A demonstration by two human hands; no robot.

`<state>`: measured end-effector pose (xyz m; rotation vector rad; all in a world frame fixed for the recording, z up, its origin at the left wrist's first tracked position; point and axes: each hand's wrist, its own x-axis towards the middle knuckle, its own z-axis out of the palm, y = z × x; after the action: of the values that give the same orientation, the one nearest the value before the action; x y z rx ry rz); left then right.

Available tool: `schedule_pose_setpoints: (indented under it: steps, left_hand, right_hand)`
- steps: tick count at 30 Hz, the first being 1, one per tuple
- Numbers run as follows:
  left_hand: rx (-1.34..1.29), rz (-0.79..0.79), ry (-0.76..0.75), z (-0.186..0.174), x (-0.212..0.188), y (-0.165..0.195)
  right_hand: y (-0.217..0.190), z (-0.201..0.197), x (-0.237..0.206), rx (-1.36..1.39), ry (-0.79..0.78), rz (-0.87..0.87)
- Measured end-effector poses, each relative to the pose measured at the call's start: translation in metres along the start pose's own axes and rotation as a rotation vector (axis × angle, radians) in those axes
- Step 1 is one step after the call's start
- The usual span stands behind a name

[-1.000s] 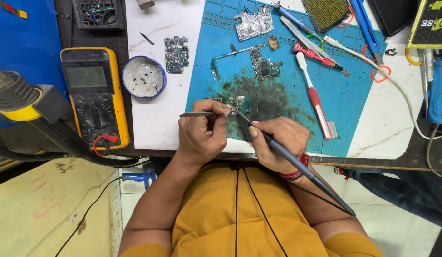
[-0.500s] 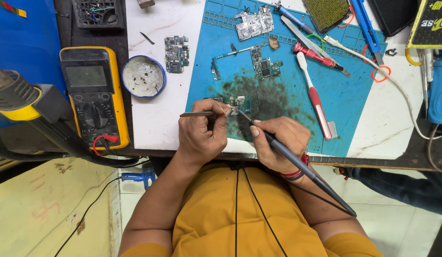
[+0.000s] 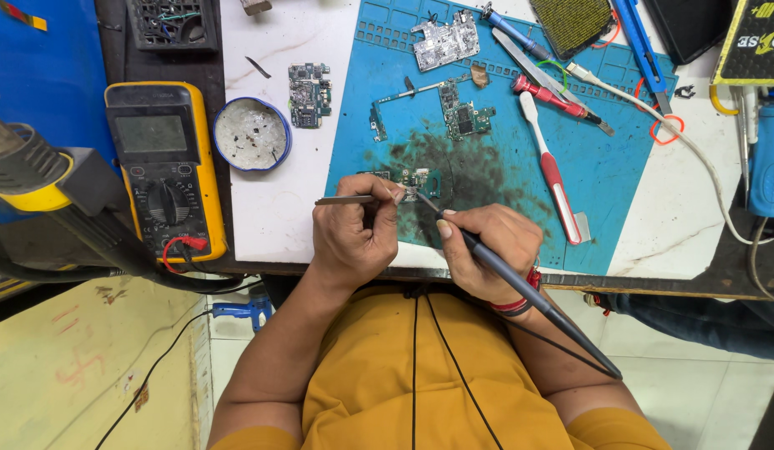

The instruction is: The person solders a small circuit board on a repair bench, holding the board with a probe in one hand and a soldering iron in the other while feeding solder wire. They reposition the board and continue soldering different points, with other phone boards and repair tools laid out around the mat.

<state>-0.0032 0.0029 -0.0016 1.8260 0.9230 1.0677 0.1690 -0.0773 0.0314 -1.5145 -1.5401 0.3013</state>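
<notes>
The left hand (image 3: 354, 237) has its fingers clamped on tweezers (image 3: 347, 200), whose tips reach rightward to a small circuit board (image 3: 414, 179) lying just beyond the fingertips on the blue mat (image 3: 604, 175). The right hand (image 3: 487, 250) has its fingers closed in a pen grip round a dark soldering iron (image 3: 520, 292); the iron's tip points up and left onto the same board, meeting the tweezers' tips there, while its handle and cord trail back past the wrist toward the body.

By the look of it, the work is in its middle: both tools are on the board, so the joint or part under the tip is being worked, not finished. Whether a part is being lifted or set down is too small to tell. The dark smudge on the mat around the board suggests much flux or residue has gathered there.

Further from the fingers, up the mat, lie another bare board (image 3: 464, 112) with a thin strip attached and a metal shield plate (image 3: 444, 39); these are untouched and apart from the hands. To the right of the right-hand fingers lie a red-and-white brush (image 3: 554, 171) and a red-handled screwdriver (image 3: 558, 102). Left of the left-hand fingers, on the white desk (image 3: 270, 208), sit a round tin (image 3: 251, 133), a third small board (image 3: 309, 92), and a yellow multimeter (image 3: 164, 171). None of the boards is in any housing, so reassembly, if meant, appears to be left.
</notes>
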Motion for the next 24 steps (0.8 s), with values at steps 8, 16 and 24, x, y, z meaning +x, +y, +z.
schedule_pose_setpoints:
  steps: [8,16,24]
  left_hand:
    - [0.0,-0.006,-0.002,-0.0004,0.0002,0.0009]
    - [0.0,0.0,0.002,-0.0001,0.0003,0.0012]
    - [0.016,0.011,-0.001,0.0,0.0009,0.0003]
  right_hand:
    - [-0.0009,0.0001,0.0005,0.005,0.005,0.0]
    - [-0.0025,-0.0003,0.0017,-0.001,0.0,0.01]
    - [-0.0021,-0.0002,0.0018,-0.004,-0.005,0.0]
